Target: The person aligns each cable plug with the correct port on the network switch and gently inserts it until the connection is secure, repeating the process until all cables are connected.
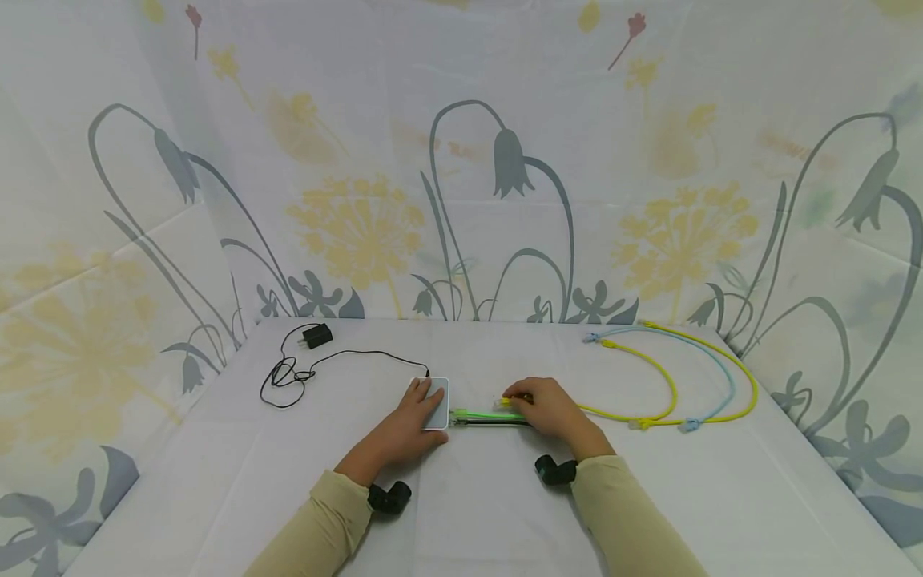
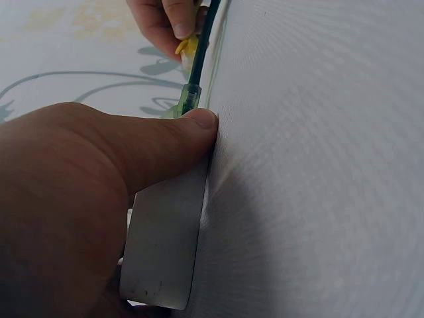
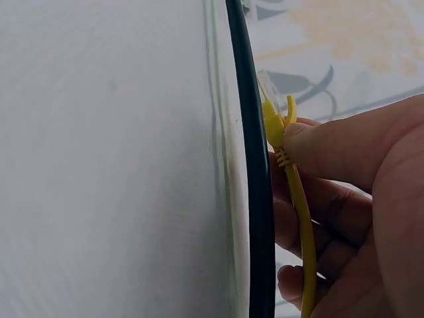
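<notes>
Currently rests the left hand point(image 1: 405, 423), fingers outstretched, over the white box point(image 1: 437, 415) on the bench point(image 1: 490, 513), and pinches a yellow plug point(image 3: 273, 126) in the right hand point(image 1: 550, 410), near the dark cable point(image 3: 261, 212).

One box point(image 1: 438, 414), one adapter point(image 1: 317, 335), two yellow cables point(image 1: 675, 393), one blue cable point(image 1: 728, 377)

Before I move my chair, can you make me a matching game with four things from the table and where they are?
Things:
1. small white rectangular box
2. black power adapter with prongs
3. yellow, clear-tipped cable plug nearest the box
4. thin light-blue cable

Places:
A. curving on the right side of the white table
B. pinched by the right hand
C. at the back left of the table
D. under the fingers of the left hand

Pairs: 1-D, 2-C, 3-B, 4-A
</notes>
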